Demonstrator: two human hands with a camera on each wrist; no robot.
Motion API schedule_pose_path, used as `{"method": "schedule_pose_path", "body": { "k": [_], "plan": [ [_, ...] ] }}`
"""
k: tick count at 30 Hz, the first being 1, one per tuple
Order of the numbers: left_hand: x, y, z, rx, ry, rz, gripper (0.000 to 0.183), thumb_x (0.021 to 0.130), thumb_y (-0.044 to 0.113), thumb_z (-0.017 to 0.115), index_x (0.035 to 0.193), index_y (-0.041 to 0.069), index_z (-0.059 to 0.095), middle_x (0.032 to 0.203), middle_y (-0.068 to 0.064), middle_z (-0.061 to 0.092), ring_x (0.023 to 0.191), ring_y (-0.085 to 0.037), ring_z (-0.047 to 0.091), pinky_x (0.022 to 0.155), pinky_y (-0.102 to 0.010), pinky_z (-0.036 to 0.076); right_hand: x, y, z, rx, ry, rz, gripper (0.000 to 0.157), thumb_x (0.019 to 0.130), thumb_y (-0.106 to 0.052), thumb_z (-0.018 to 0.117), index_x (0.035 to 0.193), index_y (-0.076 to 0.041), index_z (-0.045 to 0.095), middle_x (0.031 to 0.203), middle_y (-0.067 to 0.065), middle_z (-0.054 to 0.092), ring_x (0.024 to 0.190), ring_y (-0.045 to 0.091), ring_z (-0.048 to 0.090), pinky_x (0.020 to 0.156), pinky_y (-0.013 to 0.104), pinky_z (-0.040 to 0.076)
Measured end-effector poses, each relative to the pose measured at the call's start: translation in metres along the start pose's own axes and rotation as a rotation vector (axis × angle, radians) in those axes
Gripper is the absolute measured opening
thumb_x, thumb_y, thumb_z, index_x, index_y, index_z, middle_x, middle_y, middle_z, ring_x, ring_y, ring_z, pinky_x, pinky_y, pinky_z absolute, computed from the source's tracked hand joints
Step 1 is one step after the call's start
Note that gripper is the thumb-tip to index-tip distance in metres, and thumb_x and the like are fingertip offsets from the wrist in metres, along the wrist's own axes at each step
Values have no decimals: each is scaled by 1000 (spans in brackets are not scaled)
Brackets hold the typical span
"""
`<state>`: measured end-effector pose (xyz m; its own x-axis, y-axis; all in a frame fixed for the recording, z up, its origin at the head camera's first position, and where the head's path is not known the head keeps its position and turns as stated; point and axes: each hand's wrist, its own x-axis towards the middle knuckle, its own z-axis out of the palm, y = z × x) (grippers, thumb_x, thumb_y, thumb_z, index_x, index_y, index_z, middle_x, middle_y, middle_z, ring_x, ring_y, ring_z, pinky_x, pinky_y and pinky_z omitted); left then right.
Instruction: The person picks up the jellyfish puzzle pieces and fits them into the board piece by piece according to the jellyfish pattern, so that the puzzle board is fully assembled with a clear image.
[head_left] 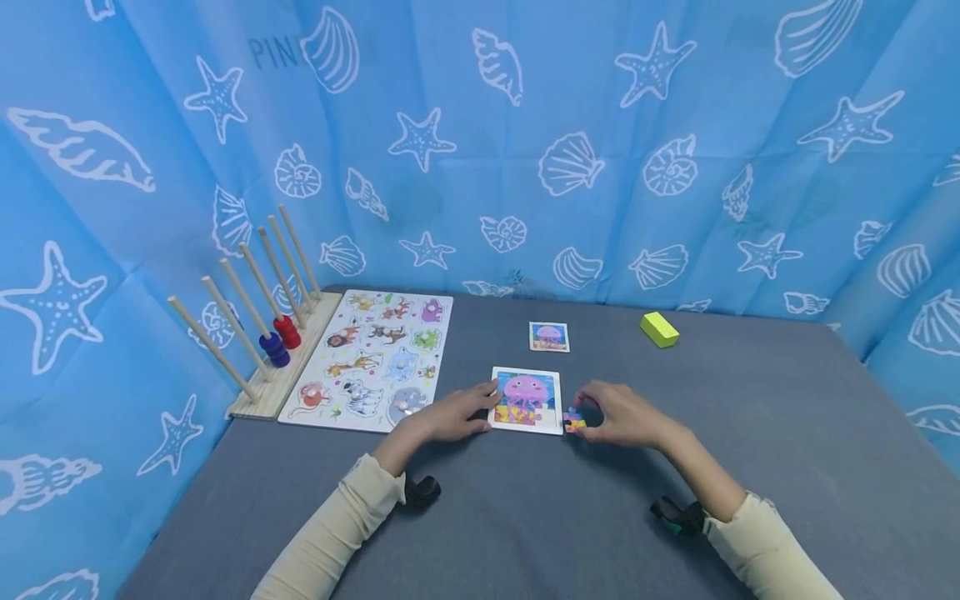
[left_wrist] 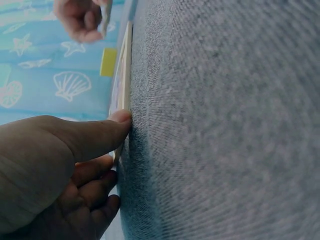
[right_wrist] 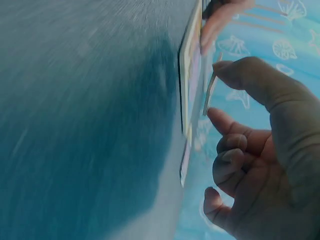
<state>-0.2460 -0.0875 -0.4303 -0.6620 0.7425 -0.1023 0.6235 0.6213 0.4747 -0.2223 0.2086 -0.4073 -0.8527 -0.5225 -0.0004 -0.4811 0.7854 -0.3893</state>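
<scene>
While the left hand (head_left: 450,414) presses thumb and fingers against the puzzle (head_left: 527,400) frame's left edge, seemingly to keep it from sliding on the tabletop (head_left: 750,467), the right hand (head_left: 622,414) pinches a loose piece (head_left: 573,419) just beside the frame's lower right corner, tilted off the surface, likely for fitting.

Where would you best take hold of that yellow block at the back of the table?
Take the yellow block across its two long sides, coming straight down from above. It lies flat on the grey table, nothing near it, and the narrow width probably suits a thumb-and-finger grip.
</scene>
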Motion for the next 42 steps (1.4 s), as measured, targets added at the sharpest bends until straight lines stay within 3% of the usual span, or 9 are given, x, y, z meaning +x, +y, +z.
{"method": "schedule_pose_path", "body": {
  "k": [7,10,18,24,32,42],
  "plan": [
    [0,0,1,0,-12,-12,55,95,21,50,143,6,29,154,-11,16,141,-25,19,113,-41,23,22,-11,15,-14,8,-31,33,75,-29,73,97,-7,62,83,1,56,70,10,42,61,25,33],
    [1,0,1,-3,-13,-14,55,95,22,50,144,7,29,154,-9,15,141,-25,18,113,-41,23,26,-12,19,29,-5,-13,32,76,-29,73,96,-6,62,80,2,54,70,11,41,60,25,32],
    [2,0,1,-15,-5,-7,55,95,22,51,143,6,30,154,-10,16,141,-26,19,113,-42,23,24,-7,23,110,28,-41,40,78,-31,72,110,-6,66,81,4,53,71,13,42,61,23,33],
    [-1,0,3,-14,-12,0,55,95,22,50,143,6,29,154,-11,16,141,-27,19,113,-43,23,21,-5,30,172,24,-83,31,81,-25,70,109,-11,70,69,1,37,62,7,28,56,19,24],
    [-3,2,2,-4,-9,-2,55,95,22,50,143,6,30,154,-11,17,141,-27,19,112,-46,23,26,-9,37,190,130,-36,26,74,-19,76,99,-10,73,65,-2,45,58,5,25,50,18,24],
    [-2,2,2,12,4,-1,54,94,21,52,142,4,32,153,-13,19,140,-29,22,111,-44,25,29,-10,38,226,106,38,26,75,-17,75,99,-7,73,64,-2,44,58,7,26,50,19,23]
  ]
}}
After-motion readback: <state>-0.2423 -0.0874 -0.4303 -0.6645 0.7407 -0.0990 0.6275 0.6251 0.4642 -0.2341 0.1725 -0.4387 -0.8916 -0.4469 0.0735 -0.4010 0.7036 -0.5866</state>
